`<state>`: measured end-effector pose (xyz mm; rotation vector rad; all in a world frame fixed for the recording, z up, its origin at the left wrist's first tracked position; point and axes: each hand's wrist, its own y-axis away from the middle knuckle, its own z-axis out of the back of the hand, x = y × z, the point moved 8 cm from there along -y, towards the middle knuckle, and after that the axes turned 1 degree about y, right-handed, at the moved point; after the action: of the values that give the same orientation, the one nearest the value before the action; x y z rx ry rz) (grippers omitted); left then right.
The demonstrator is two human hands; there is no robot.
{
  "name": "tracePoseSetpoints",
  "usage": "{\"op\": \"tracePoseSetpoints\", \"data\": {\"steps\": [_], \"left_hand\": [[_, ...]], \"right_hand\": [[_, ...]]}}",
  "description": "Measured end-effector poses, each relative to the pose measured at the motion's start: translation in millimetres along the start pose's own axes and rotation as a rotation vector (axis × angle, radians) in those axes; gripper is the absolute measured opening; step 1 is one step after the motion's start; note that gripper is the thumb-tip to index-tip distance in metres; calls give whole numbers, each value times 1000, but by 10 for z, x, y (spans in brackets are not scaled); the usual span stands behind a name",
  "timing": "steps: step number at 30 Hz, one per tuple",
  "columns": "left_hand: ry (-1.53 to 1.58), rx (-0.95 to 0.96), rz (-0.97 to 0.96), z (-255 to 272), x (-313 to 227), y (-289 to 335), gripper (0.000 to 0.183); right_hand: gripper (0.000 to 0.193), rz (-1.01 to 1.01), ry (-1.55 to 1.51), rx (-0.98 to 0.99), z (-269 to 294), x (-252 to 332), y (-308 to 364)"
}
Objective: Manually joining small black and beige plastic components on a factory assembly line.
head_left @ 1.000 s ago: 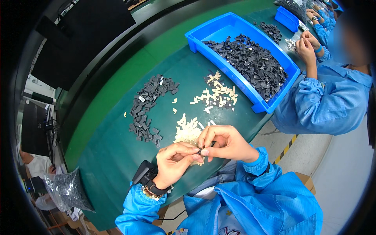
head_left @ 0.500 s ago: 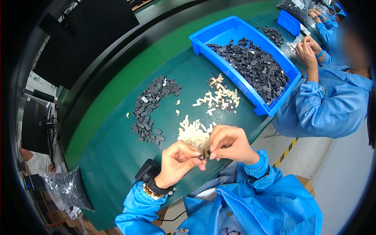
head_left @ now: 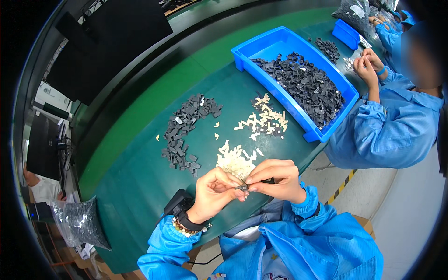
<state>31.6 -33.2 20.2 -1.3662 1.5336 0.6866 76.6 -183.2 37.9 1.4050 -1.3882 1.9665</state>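
Grip point(head_left: 212, 193) pinches part point(head_left: 243, 187); tray point(head_left: 267, 39) holds pieces point(head_left: 308, 88).

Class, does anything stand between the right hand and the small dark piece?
Nothing visible does: the right hand meets the small dark piece directly, and the left hand pinches it too.

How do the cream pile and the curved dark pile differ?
The cream pile is pale and heaped; the dark pile is blackish and spread in a curve. The cream pile lies nearer the right hand than the dark pile. Both are small pieces on the green table.
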Motion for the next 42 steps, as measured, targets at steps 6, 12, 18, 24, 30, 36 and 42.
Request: {"op": "tracePoseSetpoints", "data": {"steps": [6, 12, 18, 24, 30, 36, 42], "left_hand": [[-22, -17, 64, 40, 57, 10, 23], [7, 15, 164, 30, 125, -1, 24], [21, 32, 235, -11, 193, 18, 25], [-8, -50, 170, 26, 141, -26, 26], [-98, 0, 134, -19, 107, -13, 22], [-99, -49, 107, 18, 106, -11, 21], [-131, -27, 132, -21, 105, -12, 20]], "right_hand": [[21, 44, 14, 47, -19, -1, 9], [25, 3, 1, 163, -78, 26, 8], [23, -97, -64, 198, -57, -5, 25], [30, 170, 919, -544, 907, 723, -95], [26, 179, 1143, -479, 941, 814, -313], [15, -62, 1077, 21, 353, 174, -428], [15, -140, 1057, 162, 240, -58, -533]]}}
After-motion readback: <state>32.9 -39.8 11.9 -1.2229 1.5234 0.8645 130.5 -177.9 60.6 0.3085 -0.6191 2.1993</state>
